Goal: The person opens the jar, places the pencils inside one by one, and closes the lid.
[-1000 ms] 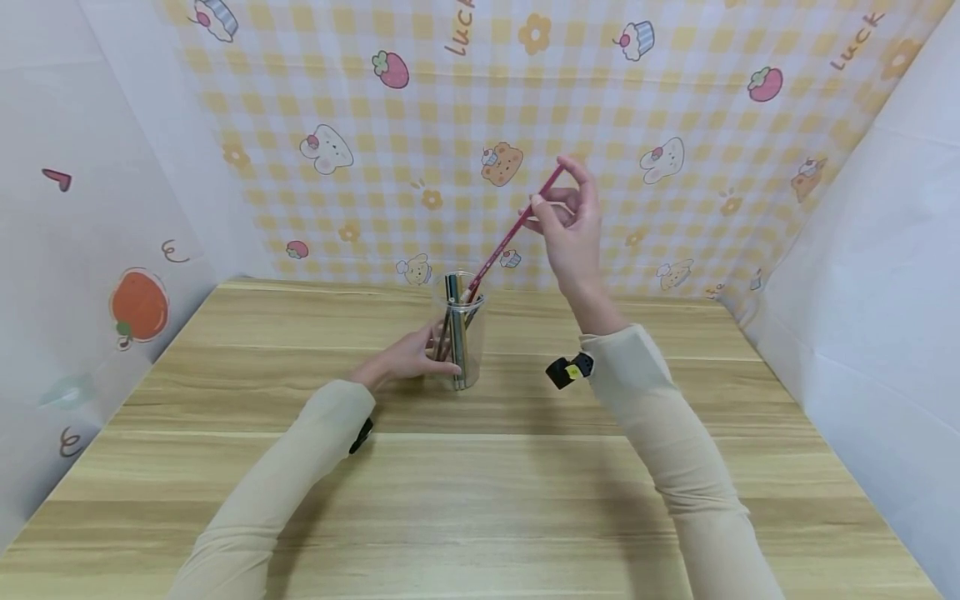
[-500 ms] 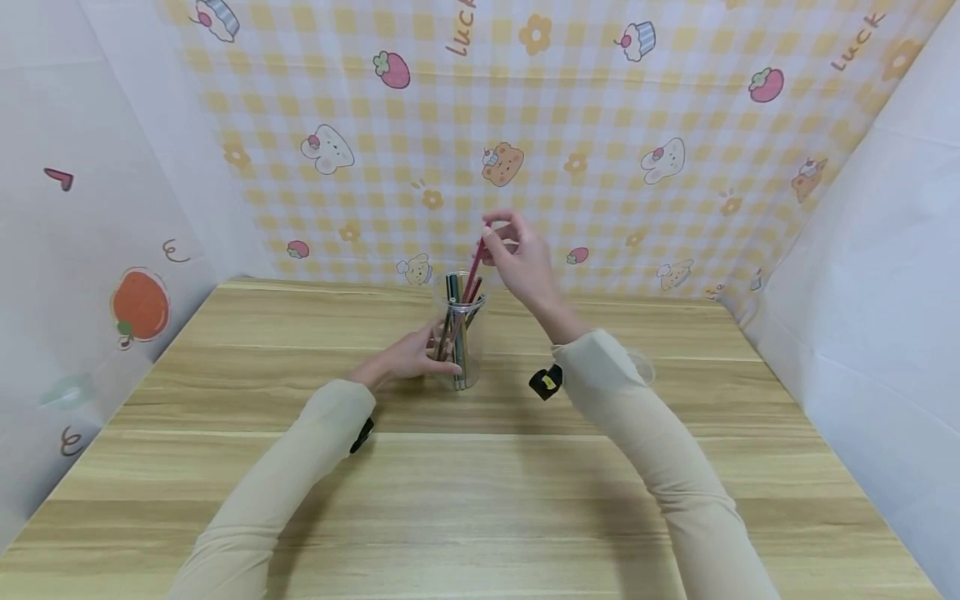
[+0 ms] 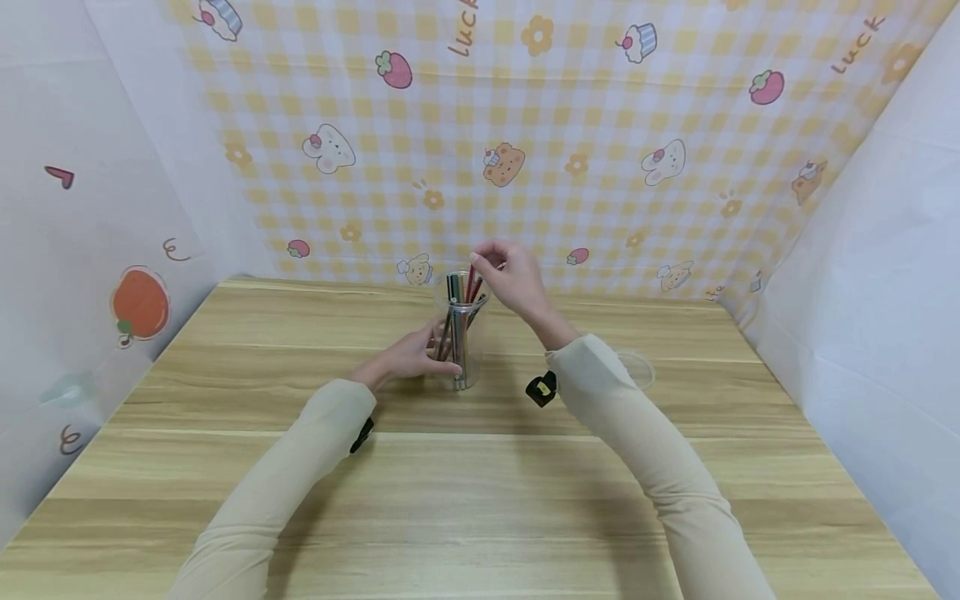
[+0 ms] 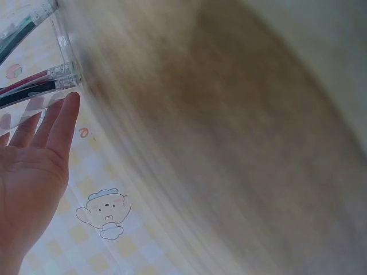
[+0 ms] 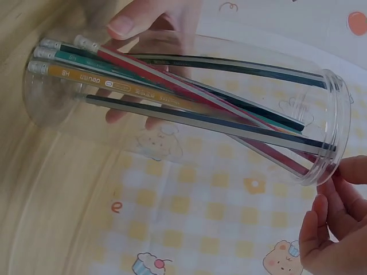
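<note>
A clear plastic jar (image 3: 477, 354) stands upright on the table with several pencils inside. My left hand (image 3: 408, 357) holds it low on its left side, thumb in front and fingers behind. In the left wrist view the fingers of that left hand (image 4: 34, 177) lie along the jar wall. At the rim my right hand (image 3: 517, 279) pinches the upper end of a red pencil (image 3: 470, 285). The right wrist view shows this red pencil (image 5: 135, 64) slanting through the jar, its eraser end near the base, among green, yellow and dark pencils.
A clear round lid (image 3: 651, 375) lies on the wooden table (image 3: 480, 500), right of the jar and partly behind the right sleeve. A yellow checked cloth (image 3: 420, 125) hangs behind the table, with white sheets on both sides.
My right hand has moved down and left, lowering the red pencil from above the rim deep into the jar. The left hand has stayed on the jar. The lid has come into sight.
</note>
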### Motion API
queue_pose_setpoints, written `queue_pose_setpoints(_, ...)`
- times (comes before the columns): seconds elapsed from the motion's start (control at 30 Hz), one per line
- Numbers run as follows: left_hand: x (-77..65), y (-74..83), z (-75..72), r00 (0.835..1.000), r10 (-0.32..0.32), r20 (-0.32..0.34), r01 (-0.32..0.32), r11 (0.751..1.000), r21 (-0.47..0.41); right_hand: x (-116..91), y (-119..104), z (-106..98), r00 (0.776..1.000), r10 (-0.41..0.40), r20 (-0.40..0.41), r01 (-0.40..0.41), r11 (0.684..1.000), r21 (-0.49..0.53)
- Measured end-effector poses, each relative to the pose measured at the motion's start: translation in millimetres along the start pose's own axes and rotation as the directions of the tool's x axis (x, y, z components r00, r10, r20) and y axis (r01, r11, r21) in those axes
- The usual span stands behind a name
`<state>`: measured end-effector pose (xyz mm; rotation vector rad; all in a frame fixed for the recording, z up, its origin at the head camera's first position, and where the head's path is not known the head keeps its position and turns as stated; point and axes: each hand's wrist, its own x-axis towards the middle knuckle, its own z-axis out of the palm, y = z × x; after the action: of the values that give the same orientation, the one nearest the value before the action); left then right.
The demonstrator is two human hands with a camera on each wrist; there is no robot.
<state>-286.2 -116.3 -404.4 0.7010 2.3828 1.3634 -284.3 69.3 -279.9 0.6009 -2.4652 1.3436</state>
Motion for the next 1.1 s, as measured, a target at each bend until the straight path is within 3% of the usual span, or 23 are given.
queue_pose_setpoints(0.13, 0.6, -1.5, 0.0, 1.000, 0.026, 0.004, -0.026, 1.000, -0.004, 0.6, 1.6, 0.3, 1.000, -0.008, 0.018, 0.008, 1.000, -0.009)
queue_pose_setpoints(0.4, 1.7, -2.6, -0.1, 0.999, 0.037, 0.003, -0.036, 0.999, -0.015, 0.7, -1.5, 0.3, 0.995, 0.057, 0.084, -0.056, 0.998, -0.026)
queue_pose_setpoints(0.87, -0.8, 0.3, -0.5, 1.000, 0.006, -0.001, -0.006, 1.000, -0.011, -1.0, -0.8, 5.2, 0.988, 0.077, 0.134, -0.066, 0.994, -0.087)
queue_pose_setpoints(1.1, -8.6, 16.7, -2.9, 1.000, 0.016, 0.016, -0.015, 1.000, -0.024, -1.7, -0.3, 4.3, 0.989, 0.037, 0.142, -0.024, 0.995, -0.093)
